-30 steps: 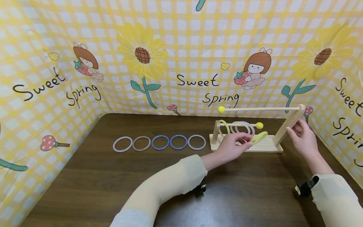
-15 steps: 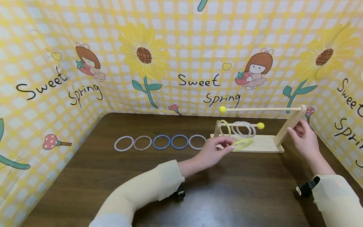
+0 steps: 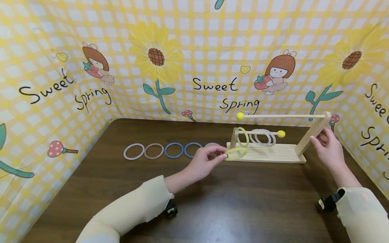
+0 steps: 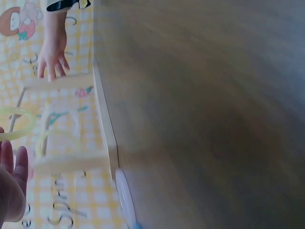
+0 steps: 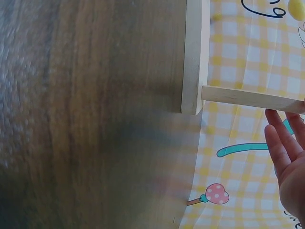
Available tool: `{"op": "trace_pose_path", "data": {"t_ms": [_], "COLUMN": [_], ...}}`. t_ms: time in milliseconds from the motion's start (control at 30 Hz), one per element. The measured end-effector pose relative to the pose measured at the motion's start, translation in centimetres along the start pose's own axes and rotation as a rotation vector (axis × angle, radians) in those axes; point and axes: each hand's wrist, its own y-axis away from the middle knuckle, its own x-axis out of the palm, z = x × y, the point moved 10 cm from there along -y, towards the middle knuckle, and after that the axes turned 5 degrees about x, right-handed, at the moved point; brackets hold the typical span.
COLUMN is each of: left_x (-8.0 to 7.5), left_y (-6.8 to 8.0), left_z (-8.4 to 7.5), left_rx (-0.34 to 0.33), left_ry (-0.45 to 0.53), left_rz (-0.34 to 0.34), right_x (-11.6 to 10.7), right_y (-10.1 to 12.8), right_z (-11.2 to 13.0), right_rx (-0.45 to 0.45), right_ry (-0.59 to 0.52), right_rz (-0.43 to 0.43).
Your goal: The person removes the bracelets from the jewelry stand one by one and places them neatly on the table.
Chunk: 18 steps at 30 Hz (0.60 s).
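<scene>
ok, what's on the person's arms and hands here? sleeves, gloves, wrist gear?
Both arms wear loose pale cream-yellow long sleeves. The left hand and right hand are bare, no gloves or rings visible. A small black device with a pale patch sits at the right wrist; a similar one under the left.

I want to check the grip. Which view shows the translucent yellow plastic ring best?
The head view: the translucent yellow plastic ring shows whole, pinched by the left hand. The left wrist view shows a blurred arc; the right wrist view shows none.
</scene>
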Motion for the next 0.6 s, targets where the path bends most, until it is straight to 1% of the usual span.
{"op": "trace_pose_path", "data": {"t_ms": [133, 267, 300, 333, 500, 533, 600], "left_x": [-2.5, -5.0, -5.5, -5.9, -8.0, -8.4, -9.3], "left_y": [1.3, 2.6, 2.9, 3.2, 4.5, 4.7, 5.2], "left_z": [0.2, 0.1, -0.2, -0.2, -0.3, 0.0, -0.1], "left_rx": [-0.007, -0.013, -0.029, -0.039, -0.061, -0.056, -0.05], "left_ry": [-0.063, -0.084, -0.091, -0.1, -0.151, -0.153, -0.165], "left_rz": [-0.026, -0.065, -0.075, -0.081, -0.109, -0.114, -0.127], "right_x": [-0.2, -0.3, -0.3, -0.2, -0.1, -0.1, -0.1], "right_y": [0.0, -0.1, -0.1, -0.1, -0.1, 0.0, 0.0], "right_z": [0.1, 0.3, 0.3, 0.3, 0.1, 0.1, 0.1], "right_rx": [-0.006, -0.016, -0.017, -0.014, 0.008, 0.008, 0.002], "right_ry": [0.003, 0.006, 0.008, 0.01, 0.015, 0.012, 0.004], "right_rz": [-0.003, -0.004, -0.004, -0.003, 0.008, 0.009, 0.004]}}
